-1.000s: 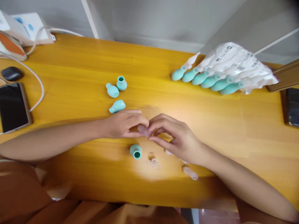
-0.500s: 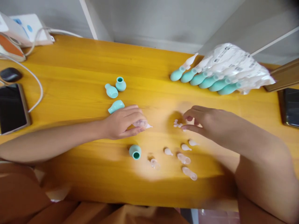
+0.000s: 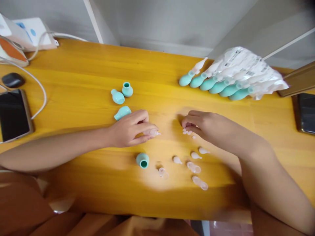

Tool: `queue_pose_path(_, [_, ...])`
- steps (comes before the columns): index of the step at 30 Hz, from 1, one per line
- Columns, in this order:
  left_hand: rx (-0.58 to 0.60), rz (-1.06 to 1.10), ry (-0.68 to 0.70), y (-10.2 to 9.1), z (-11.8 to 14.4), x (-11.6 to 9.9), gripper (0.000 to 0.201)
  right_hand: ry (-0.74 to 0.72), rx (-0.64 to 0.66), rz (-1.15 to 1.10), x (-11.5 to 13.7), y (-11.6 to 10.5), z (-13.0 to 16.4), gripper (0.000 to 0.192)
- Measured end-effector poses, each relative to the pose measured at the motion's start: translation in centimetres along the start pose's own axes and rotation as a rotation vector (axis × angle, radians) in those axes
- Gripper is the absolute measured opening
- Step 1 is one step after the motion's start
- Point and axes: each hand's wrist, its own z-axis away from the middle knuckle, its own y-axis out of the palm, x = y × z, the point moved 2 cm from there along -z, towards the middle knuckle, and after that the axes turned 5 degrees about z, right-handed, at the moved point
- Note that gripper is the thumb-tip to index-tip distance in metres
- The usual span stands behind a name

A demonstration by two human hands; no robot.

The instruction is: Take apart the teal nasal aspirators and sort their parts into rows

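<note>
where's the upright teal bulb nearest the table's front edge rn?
Head view, centre-left: the teal bulb stands near the table's front edge, just below the left hand, left of a clear tip.

We see a yellow wooden worktop [image 3: 81, 65] under everything. At its far left lies a dark phone [image 3: 13, 114], screen up, with a small black oval object [image 3: 12, 79] just beyond it. A white cable [image 3: 40, 88] curves past the phone's right edge toward a white box with blue marks [image 3: 33, 32] in the far left corner, beside something white and orange [image 3: 11, 52] that we cannot make out. Far right, we find a heap of clear plastic packets with barcode labels [image 3: 248, 70], and a row of teal bulbs [image 3: 214, 86] pokes out from under its left side. Another dark device [image 3: 305, 113] sits at the right edge.
</note>
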Motion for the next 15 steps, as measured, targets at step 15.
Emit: queue_pose_path(15, [0.053,0.152,-0.086,-0.1,-0.3,0.2,0.020,-0.231,-0.455,-0.514,8.2,2.7,-2.0,0.009])
